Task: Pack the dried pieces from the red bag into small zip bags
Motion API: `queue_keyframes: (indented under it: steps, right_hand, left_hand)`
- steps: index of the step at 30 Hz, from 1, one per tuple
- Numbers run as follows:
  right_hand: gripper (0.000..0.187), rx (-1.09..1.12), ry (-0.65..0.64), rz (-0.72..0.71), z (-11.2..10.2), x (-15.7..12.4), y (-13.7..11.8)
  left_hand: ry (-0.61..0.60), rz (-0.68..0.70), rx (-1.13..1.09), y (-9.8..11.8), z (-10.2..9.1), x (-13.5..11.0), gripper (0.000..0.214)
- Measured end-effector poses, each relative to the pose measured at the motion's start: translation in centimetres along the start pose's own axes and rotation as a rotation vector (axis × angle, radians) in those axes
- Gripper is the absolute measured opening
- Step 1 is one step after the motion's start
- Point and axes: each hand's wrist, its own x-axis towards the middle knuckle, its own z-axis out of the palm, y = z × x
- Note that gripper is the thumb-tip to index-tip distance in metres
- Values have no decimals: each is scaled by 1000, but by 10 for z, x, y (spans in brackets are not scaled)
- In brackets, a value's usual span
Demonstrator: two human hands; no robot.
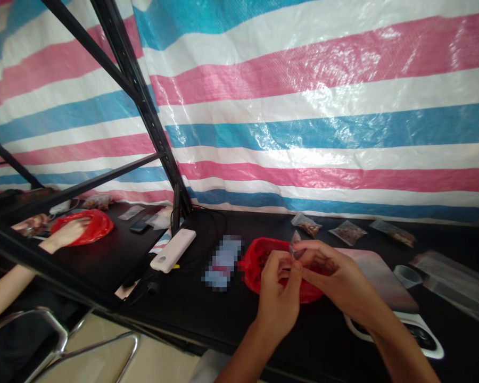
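My left hand (278,293) is closed in a pinch at the lower part of a small clear plastic bag (296,243). From the other side my right hand (337,270) pinches the same bag, its fingertips close to the left ones. Both hands are above a red plastic bag (256,256) that lies spread like a bowl with small dark brown bits inside. What the small bag contains is mostly hidden by my fingers. Beside my right forearm is a digital scale (383,279) with a metal plate.
Filled clear bags (347,232) lie along the back. A plastic cup (407,276) and flat clear bags (455,284) are at the right. Leftward are a blurred-out phone (223,263), a white power bank (173,251) and a black frame post (151,122). Another person's hand (72,232) reaches into a red bag (100,226).
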Motion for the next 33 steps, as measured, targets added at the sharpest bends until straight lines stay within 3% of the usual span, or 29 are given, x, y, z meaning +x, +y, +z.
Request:
queue_keyframes:
  steps: [5, 9, 13, 16, 21, 27, 31, 33]
  right_hand:
    - [34, -54, -22, -22, -5, -1, 4]
    - [30, -139, 19, -59, 0, -1, 4]
    - [20, -300, 181, -159, 9, 1, 5]
    - [20, -337, 297, -187, 10, 1, 5]
    - [36, -287, 223, -115, 3, 5, 5]
    - [52, -420, 380, -45, -4, 10, 19]
    - [55, -252, 280, 69, -3, 11, 19]
    - [53, -133, 295, 79, -1, 12, 16]
  left_hand:
    - [-51, 11, -14, 0, -6, 4, 26]
    - [-39, 80, 257, 1, -14, 5, 23]
    - [-33, 187, 563, 4, -16, 3, 25]
    - [-19, 192, 632, 4, -12, 1, 20]
    - [90, 74, 346, 5, -8, 5, 24]
    - [86, -67, -64, 10, -10, 11, 37]
    - [18, -135, -209, 3, -10, 13, 39]
    - [52, -180, -174, -3, -10, 14, 37]
